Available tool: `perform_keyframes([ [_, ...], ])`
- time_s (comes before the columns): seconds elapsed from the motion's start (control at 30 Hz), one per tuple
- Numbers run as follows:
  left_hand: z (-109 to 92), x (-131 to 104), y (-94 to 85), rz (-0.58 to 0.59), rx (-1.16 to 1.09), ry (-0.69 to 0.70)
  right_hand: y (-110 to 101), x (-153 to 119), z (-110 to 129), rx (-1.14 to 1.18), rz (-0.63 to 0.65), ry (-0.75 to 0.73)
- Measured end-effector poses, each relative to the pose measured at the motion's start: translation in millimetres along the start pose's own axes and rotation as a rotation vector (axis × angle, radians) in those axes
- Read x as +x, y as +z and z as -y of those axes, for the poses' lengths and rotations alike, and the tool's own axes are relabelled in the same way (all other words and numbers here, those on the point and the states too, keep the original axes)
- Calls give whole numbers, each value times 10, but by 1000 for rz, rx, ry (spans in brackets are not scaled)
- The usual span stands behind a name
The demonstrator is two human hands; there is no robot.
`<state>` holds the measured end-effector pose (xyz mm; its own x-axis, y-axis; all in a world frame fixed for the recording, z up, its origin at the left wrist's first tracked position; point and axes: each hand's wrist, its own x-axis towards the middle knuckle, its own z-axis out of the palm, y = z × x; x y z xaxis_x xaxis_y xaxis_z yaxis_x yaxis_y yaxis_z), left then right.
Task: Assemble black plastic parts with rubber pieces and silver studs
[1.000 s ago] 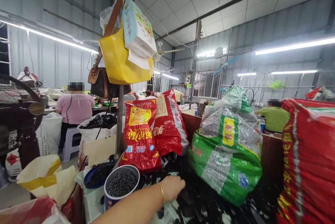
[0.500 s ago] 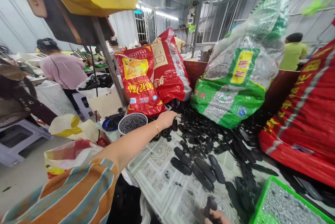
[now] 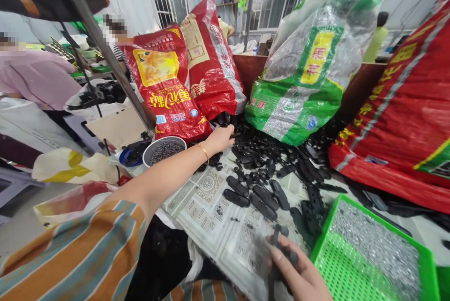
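My left hand (image 3: 221,139) stretches across the table to the far pile of small black plastic parts (image 3: 256,148), beside the foot of a red sack (image 3: 186,118). Its fingers are curled together, and dark bits show at the fingertips; what they grip is unclear. My right hand (image 3: 298,268), low in the view, is closed on a long black plastic part (image 3: 274,275) with round knobs, blurred by motion. Between the hands, several flat, oval black pieces (image 3: 262,208) lie on the patterned tabletop (image 3: 211,212).
A bowl of small dark pellets (image 3: 164,150) stands left of my left forearm. At the right sits a green basket (image 3: 321,256) holding small shiny metal pieces. Full sacks, one green and white (image 3: 295,109) and one red (image 3: 390,127), line the back. Other people work beyond.
The view has tilted down and turned slightly right, showing more of the green basket. My right hand with the black plastic part has come further into view. My left hand remains at the pile.
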<state>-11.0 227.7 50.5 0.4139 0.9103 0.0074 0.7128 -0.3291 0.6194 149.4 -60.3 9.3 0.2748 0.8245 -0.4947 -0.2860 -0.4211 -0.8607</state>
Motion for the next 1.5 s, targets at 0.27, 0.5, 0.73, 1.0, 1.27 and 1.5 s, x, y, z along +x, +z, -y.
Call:
perform_keyframes([
  [0.27, -495, -1312, 780, 255, -848, -259, 88, 60, 108, 38, 118, -48],
  [0.5, -544, -1774, 1036, 404, -1725, -506, 95, 77, 66, 62, 161, -29],
  [0.73, -537, -1870, 1047, 430, -1788, -517, 116, 75, 120, 49, 123, 17],
  [1.0, -512, -1907, 1090, 439, -1816, -452, 177, 116, 149, 78, 113, 35],
  [1.27, -512, -1922, 1093, 421, -1801, -477, 185, 137, 136, 99, 103, 44],
  [1.5, -500, -1932, 1123, 408, -1764, -475, 209, 154, 137, 79, 95, 75],
])
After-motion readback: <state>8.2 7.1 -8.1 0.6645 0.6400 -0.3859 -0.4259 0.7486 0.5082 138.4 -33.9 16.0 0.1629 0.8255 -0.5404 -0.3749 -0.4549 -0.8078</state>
